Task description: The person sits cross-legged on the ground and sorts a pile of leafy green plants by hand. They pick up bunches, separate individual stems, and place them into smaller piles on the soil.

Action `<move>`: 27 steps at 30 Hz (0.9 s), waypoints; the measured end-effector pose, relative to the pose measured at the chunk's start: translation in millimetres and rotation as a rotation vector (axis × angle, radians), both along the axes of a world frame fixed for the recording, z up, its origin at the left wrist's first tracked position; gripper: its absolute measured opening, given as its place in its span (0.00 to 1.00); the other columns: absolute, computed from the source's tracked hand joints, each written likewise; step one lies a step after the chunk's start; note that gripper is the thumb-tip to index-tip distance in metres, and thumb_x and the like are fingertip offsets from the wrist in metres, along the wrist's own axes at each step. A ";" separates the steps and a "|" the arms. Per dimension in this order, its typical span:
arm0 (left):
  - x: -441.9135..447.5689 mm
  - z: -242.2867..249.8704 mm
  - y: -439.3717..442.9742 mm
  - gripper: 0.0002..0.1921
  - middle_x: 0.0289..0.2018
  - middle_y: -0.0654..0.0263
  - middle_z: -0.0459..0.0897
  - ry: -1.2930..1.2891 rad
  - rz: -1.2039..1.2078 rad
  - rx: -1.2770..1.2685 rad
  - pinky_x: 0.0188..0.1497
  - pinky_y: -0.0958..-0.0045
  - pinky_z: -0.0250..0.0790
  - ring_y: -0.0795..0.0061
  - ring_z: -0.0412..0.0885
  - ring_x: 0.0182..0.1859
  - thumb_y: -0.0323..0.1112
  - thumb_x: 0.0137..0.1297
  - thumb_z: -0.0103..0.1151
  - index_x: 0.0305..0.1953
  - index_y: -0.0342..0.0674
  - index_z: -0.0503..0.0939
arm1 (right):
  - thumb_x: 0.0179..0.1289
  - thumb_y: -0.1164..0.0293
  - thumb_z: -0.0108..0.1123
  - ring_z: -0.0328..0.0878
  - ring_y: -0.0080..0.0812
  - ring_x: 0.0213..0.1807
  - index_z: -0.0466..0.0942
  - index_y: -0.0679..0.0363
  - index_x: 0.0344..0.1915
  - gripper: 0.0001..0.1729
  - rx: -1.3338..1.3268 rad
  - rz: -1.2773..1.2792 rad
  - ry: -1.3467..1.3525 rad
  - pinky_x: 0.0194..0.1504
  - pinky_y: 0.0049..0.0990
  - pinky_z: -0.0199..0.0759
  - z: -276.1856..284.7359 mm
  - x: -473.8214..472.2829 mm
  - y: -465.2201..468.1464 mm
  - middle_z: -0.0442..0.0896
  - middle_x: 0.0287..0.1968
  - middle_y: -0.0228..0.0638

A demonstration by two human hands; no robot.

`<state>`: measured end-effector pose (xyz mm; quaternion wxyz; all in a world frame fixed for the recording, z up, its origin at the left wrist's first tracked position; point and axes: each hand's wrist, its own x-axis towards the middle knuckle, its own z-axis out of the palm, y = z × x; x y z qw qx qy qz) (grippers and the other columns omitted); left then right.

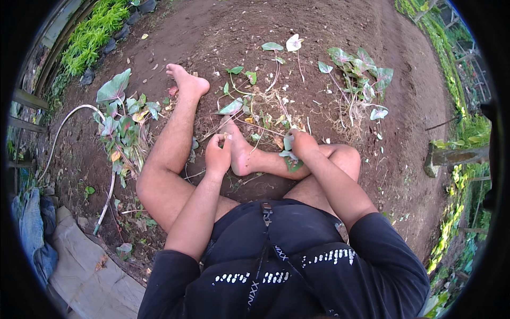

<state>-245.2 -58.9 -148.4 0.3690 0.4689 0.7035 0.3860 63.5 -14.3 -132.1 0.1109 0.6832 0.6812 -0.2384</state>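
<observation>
My right hand point(305, 144) is closed around the stems of a leafy plant point(287, 143), whose green leaves hang against my bent lower leg. Beside my foot, my left hand point(218, 153) has its thumb and forefinger pinched together on a small pale piece point(226, 136), too small to name. Uprooted plants with thin roots point(271, 95) and heart-shaped leaves lie on the soil just beyond both hands. One bunch of pink-and-green caladium-like leaves point(360, 71) rests to the right, its roots towards me. A larger leafy heap point(123, 127) lies left of my outstretched leg.
A pale hose point(59, 127) curves over the soil at left. Near it are a grey sheet point(89, 263) and a blue cloth point(34, 231). Bright green plants edged with stones point(87, 76) grow at upper left. A wooden post point(458, 156) stands at right, by a green strip of plants.
</observation>
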 end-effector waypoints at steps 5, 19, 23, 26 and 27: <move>-11.4 -10.2 2.2 0.16 0.41 0.54 0.90 -0.126 0.053 -0.050 0.54 0.62 0.76 0.63 0.87 0.45 0.43 0.75 0.64 0.45 0.32 0.84 | 0.73 0.69 0.64 0.87 0.57 0.55 0.72 0.53 0.73 0.30 0.239 -0.088 0.235 0.58 0.49 0.81 61.9 36.9 24.4 0.88 0.50 0.57; 9.1 27.3 0.5 0.18 0.53 0.53 0.85 0.214 0.019 0.153 0.68 0.56 0.70 0.53 0.81 0.60 0.34 0.71 0.63 0.59 0.36 0.80 | 0.82 0.67 0.57 0.80 0.21 0.42 0.82 0.62 0.65 0.19 0.350 -0.137 0.539 0.47 0.27 0.75 289.5 58.0 43.4 0.88 0.41 0.30; 48.2 83.3 2.6 0.22 0.61 0.53 0.81 0.135 -0.363 0.346 0.72 0.55 0.66 0.51 0.77 0.66 0.33 0.69 0.65 0.62 0.38 0.79 | 0.81 0.68 0.58 0.73 0.15 0.36 0.81 0.63 0.65 0.19 0.273 -0.112 0.704 0.40 0.22 0.70 306.0 34.5 23.6 0.84 0.39 0.22; 95.3 113.7 18.6 0.29 0.64 0.53 0.80 0.167 -0.233 0.626 0.76 0.54 0.62 0.51 0.73 0.71 0.31 0.67 0.65 0.69 0.39 0.74 | 0.82 0.68 0.59 0.70 0.11 0.32 0.81 0.62 0.65 0.19 0.146 -0.089 0.843 0.35 0.18 0.66 305.9 20.0 7.7 0.84 0.39 0.21; 99.7 118.9 25.7 0.30 0.65 0.53 0.79 0.200 -0.269 0.595 0.76 0.53 0.61 0.51 0.72 0.72 0.30 0.66 0.65 0.70 0.40 0.73 | 0.82 0.67 0.59 0.70 0.11 0.32 0.82 0.61 0.64 0.18 0.072 -0.109 0.943 0.33 0.18 0.66 305.0 16.9 4.5 0.84 0.38 0.21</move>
